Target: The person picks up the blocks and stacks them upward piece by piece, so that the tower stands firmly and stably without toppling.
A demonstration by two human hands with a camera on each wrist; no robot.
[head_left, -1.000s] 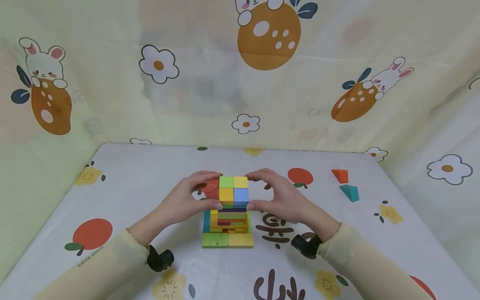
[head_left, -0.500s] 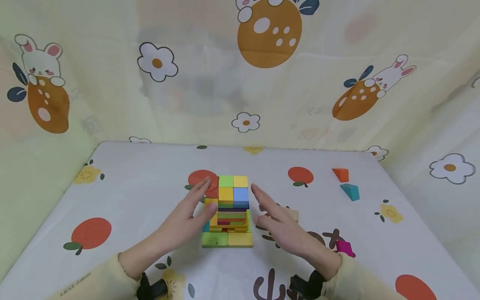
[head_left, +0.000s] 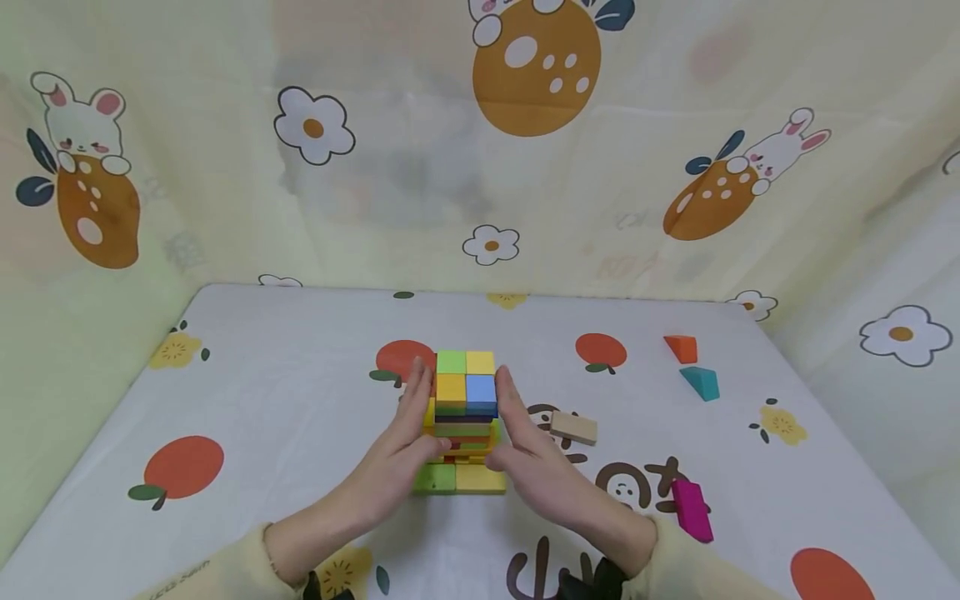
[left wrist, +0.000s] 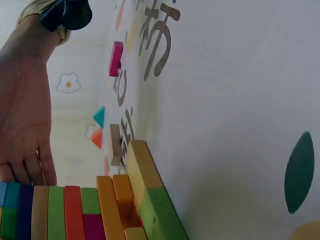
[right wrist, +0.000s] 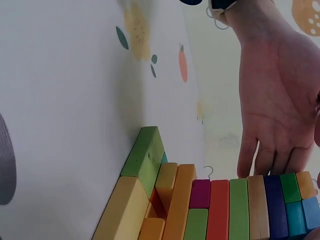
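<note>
A tower of coloured wooden blocks (head_left: 452, 390) stands at the middle of the table, stacked in many layers. Its lowest layer shows a green block (left wrist: 161, 215) and a yellow block (head_left: 480, 479) side by side. Near the top, a blue block (head_left: 481, 390) faces me. My left hand (head_left: 382, 475) lies along the tower's left side with straight fingers. On the opposite side, my right hand (head_left: 551, 479) is held the same way, fingertips right at the upper blocks. Both thumbs point inward across the tower's near face. The palms frame the stack between them.
Right of the tower lie a plain wooden block (head_left: 573, 427) and a magenta block (head_left: 692, 510). Farther back on the right are an orange triangular block (head_left: 681, 349) and a teal one (head_left: 701, 383). A printed cloth (head_left: 285, 375) covers the table; a patterned curtain (head_left: 405, 200) hangs behind.
Both hands let go of the tower's top blocks, drew apart and lower, then came back in with straight fingers against its sides. The tower stands in the same place.
</note>
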